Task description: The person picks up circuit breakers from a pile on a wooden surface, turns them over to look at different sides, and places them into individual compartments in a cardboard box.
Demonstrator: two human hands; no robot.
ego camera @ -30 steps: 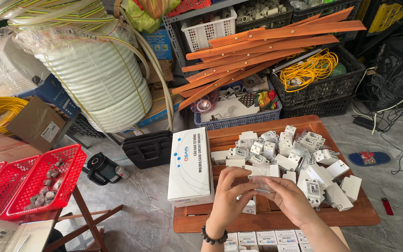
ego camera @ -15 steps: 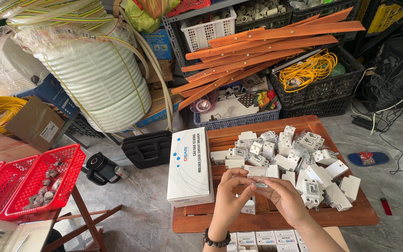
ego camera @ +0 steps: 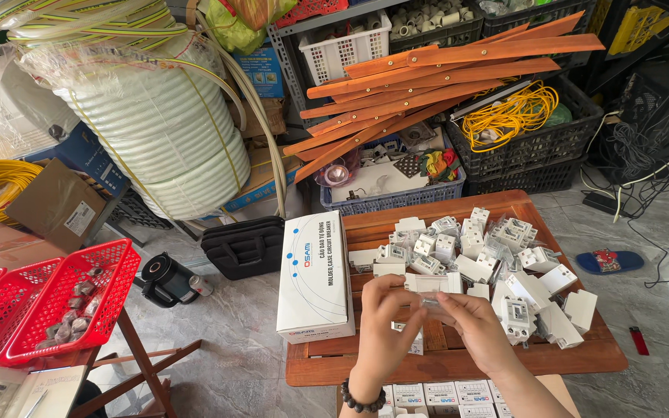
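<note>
Left hand and right hand pinch one small white breaker between closed fingertips — above the wooden tray. A white carton lies at the tray's left edge.

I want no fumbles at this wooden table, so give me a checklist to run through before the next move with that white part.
1. Both hands on the part: ok. The left hand and the right hand pinch the small white part between them.
2. Part held over the wooden table: ok.
3. Pile of white parts within reach: ok, just beyond the hands.
4. White carton out of the way: ok, it lies left of the hands, apart from them.
5. Grip firmness: cannot tell; fingers cover the part's edges.
6. Which way the part faces: cannot tell.
</note>
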